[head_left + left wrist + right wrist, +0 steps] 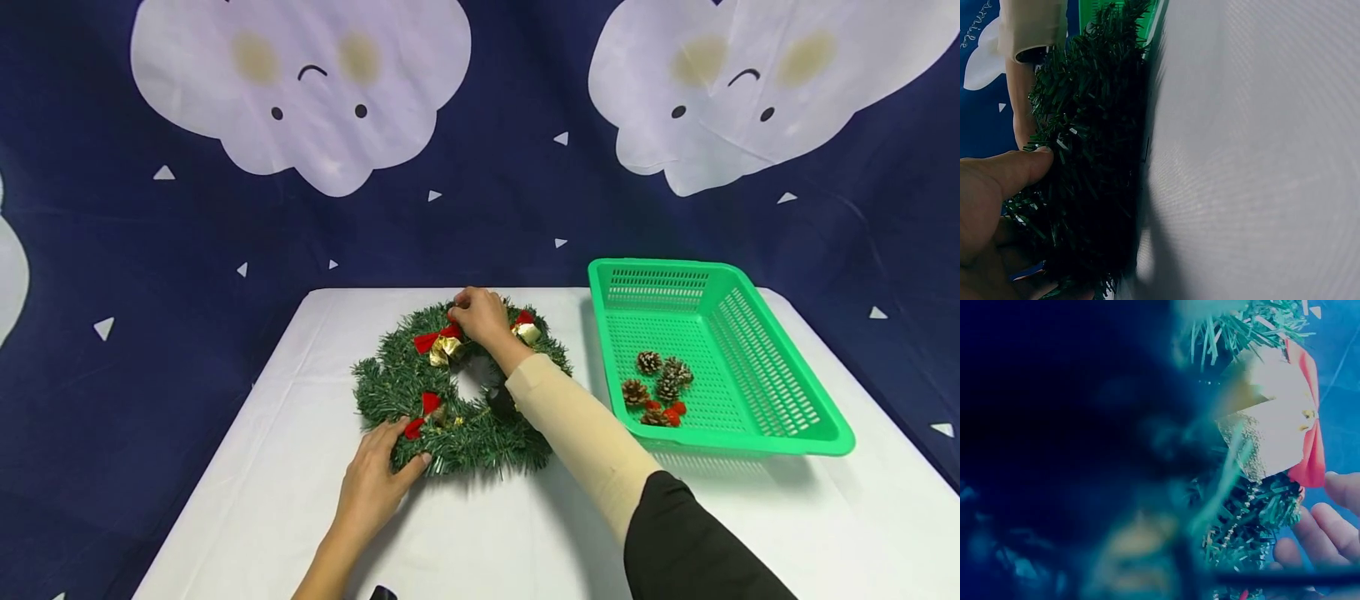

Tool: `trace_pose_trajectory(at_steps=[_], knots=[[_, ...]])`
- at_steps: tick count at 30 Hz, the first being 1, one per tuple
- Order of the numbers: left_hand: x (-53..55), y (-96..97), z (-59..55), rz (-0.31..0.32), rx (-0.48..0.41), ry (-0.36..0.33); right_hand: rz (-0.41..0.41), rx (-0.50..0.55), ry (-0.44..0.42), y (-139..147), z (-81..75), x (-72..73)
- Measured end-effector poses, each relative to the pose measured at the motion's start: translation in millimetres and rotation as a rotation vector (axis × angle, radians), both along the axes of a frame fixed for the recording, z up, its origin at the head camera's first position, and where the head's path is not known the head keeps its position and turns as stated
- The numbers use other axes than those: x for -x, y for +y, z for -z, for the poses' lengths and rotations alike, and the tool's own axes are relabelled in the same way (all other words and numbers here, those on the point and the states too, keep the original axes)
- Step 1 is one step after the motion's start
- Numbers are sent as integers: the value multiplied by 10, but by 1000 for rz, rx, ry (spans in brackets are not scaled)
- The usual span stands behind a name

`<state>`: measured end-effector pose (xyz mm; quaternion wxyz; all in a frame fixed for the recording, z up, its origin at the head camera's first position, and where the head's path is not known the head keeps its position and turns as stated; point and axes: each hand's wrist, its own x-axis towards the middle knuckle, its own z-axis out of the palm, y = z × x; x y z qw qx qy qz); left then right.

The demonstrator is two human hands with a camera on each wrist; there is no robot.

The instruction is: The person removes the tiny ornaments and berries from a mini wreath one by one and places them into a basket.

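Observation:
A green tinsel wreath (393,375) with red and gold bows lies on the white table. My left hand (375,475) grips its front left edge, thumb on the outer side; in the left wrist view the thumb (1022,167) presses into the dark green tinsel (1091,144). My right hand (482,315) reaches across to the wreath's far side, fingers curled. It pinches a small dark and red ornament (452,310), mostly hidden by the fingertips, beside a red and gold bow (442,343). The right wrist view shows the bow (1307,450) close to those fingers, with much of the picture dark and blurred.
A green plastic basket (813,400) stands to the right of the wreath. Several pine cones (648,362) and red berries (678,408) lie in its near left part. Behind the white table (255,500) hangs a dark blue cloth (517,217) with clouds.

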<state>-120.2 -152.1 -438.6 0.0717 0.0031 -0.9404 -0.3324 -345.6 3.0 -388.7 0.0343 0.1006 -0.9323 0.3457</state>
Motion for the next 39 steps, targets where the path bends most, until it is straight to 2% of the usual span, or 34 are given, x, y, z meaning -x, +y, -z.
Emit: trace_pose_trajectory(at_steps=[10, 15, 23, 29, 39], knots=[[4, 1, 7, -6, 3, 6, -5, -58, 6, -17, 59, 43], [11, 3, 4, -8, 6, 12, -10, -36, -8, -12, 76, 50], [10, 3, 14, -10, 1, 3, -10, -60, -38, -6, 107, 44], [7, 8, 5, -4, 0, 10, 3, -18, -39, 7, 98, 33], [10, 3, 10, -6, 5, 6, 22, 47, 58, 24, 32, -10]])
